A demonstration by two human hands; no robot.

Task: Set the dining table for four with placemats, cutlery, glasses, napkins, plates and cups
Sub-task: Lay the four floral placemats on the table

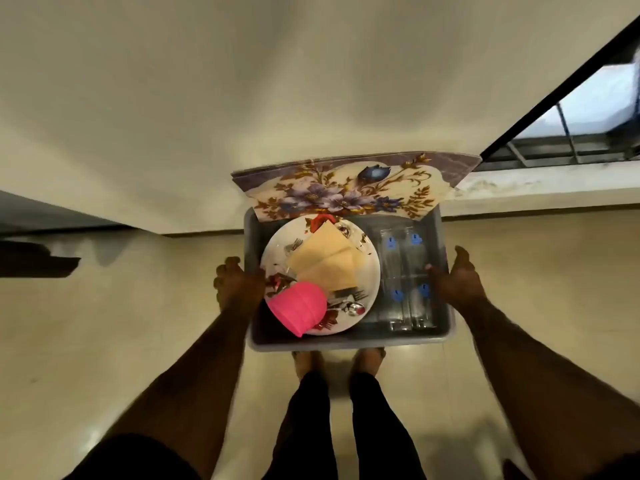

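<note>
I carry a grey plastic tub in front of me above the floor. My left hand grips its left rim and my right hand grips its right rim. Inside lies a floral plate with beige napkins, pink cups and cutlery on it. Clear glasses with blue marks lie in the tub's right half. Floral placemats rest across the tub's far edge.
A cream wall rises ahead, with a window at the upper right and a ledge below it. My feet stand on a beige tiled floor. A dark shape sits at the far left.
</note>
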